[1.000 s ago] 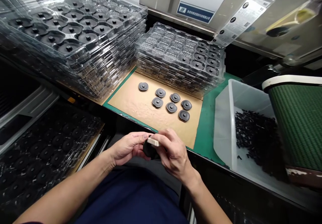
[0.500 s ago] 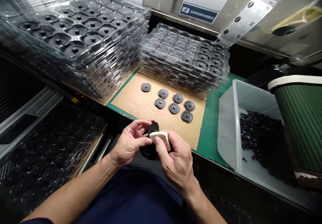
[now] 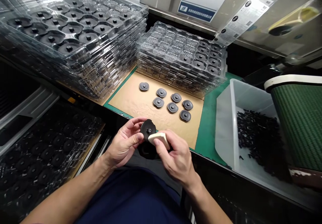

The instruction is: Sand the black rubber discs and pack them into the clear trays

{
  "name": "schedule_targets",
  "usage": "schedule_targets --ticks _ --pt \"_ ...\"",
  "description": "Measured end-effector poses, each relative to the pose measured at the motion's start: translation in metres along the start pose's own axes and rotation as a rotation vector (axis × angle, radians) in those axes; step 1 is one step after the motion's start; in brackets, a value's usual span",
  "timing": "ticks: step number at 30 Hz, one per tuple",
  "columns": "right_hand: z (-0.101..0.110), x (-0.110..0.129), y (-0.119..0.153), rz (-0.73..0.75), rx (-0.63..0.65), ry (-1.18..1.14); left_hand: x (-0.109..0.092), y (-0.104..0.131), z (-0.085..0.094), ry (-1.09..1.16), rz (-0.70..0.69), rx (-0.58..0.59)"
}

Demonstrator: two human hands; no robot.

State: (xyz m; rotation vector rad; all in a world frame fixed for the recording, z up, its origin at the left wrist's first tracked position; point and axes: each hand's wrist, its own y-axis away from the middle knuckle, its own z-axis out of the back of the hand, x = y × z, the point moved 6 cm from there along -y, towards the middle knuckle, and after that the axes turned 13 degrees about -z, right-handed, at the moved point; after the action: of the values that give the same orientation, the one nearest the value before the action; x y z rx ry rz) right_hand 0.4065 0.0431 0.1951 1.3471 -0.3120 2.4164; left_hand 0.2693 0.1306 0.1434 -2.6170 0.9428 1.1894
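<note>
Between its thumb and fingers my left hand (image 3: 125, 143) holds a round black disc (image 3: 148, 128) by its left edge, its face with a small central stud turned up toward me. My right hand (image 3: 177, 153) grips a cream-coloured block (image 3: 159, 138), whose left end is close beside the disc's lower right edge; whether they touch I cannot tell. Both hands are just off the front edge of the brown board (image 3: 125, 98). Several dark discs (image 3: 172, 107) lie on that board with their studs up.
Stacked clear trays (image 3: 110, 46) with black discs stand at the left, with another stack (image 3: 181, 63) at the back. A white bin (image 3: 233, 116) of small black pieces sits right, beside a green belt (image 3: 299, 123). More disc-filled trays (image 3: 47, 153) lie lower left.
The disc in my left hand has turned from nearly edge-on to showing its round face. My left hand has shifted slightly left; the right still grips the block.
</note>
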Motion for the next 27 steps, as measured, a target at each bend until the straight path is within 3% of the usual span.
schedule_targets --ticks 4,14,16,18,20,22,24,27 --pt "0.007 -0.001 -0.003 0.1 -0.078 0.176 0.008 0.003 0.002 -0.001 0.148 0.068" --pt "-0.005 0.011 0.011 0.445 0.153 0.281 0.046 0.02 0.01 0.069 0.538 0.119" --pt "-0.001 0.006 0.009 0.392 0.063 0.302 0.043 0.016 0.01 0.103 0.462 0.079" --pt "0.003 -0.007 0.005 0.177 -0.037 0.236 0.034 0.009 0.013 0.11 0.306 0.012" --pt "-0.003 -0.021 0.004 -0.083 -0.007 0.104 0.029 0.003 0.016 0.073 0.187 -0.03" --pt "-0.014 -0.024 0.007 -0.239 0.08 -0.03 0.028 0.001 0.016 0.012 0.131 -0.024" --pt "-0.019 -0.017 0.008 -0.274 0.064 -0.104 0.028 0.0 0.014 -0.041 0.074 0.0" --pt "-0.016 -0.001 0.007 -0.189 -0.019 -0.073 0.022 -0.001 0.011 -0.06 -0.033 0.006"
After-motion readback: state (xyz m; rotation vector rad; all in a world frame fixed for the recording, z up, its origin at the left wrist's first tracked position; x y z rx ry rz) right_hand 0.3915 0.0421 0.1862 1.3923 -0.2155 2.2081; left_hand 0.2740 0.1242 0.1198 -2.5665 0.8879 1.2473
